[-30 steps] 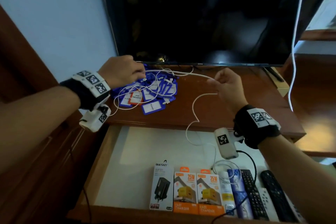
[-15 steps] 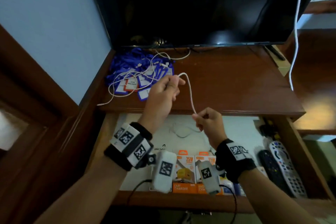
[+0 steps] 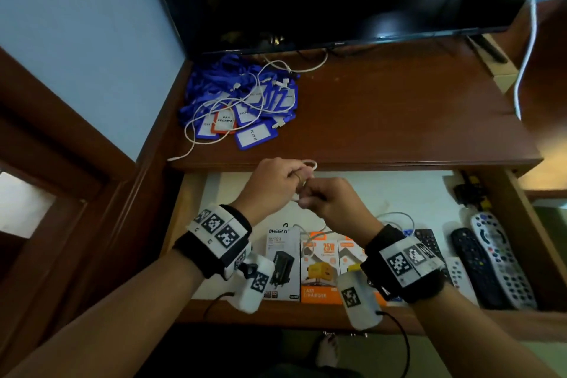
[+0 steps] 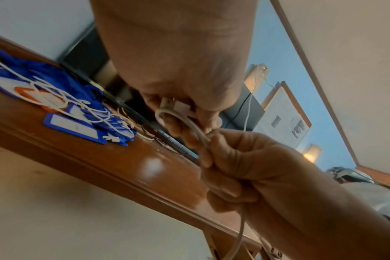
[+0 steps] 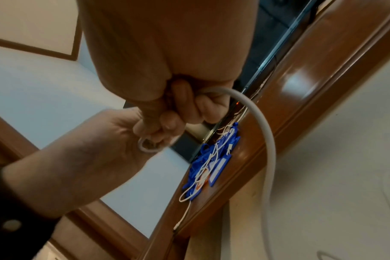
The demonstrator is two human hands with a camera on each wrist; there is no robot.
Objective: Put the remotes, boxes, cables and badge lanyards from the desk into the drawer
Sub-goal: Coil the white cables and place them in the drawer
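A white cable (image 4: 180, 123) is gripped by both curled hands, left hand (image 3: 273, 184) and right hand (image 3: 331, 202), above the open drawer (image 3: 383, 193). Its plug is seen only in the left wrist view, pointing toward 9 o'clock. Lanyards (image 3: 242, 101) lie at 11 o'clock on the desk (image 3: 399, 120).

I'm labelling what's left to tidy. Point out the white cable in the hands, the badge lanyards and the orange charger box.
white cable (image 4: 189, 125): left wrist view, loop.
badge lanyards (image 3: 214, 83): head view, blue straps.
orange charger box (image 3: 319, 267): head view, front face.

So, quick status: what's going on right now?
Both hands gripping white cable above open drawer. Lanyards, more cables still on desk.
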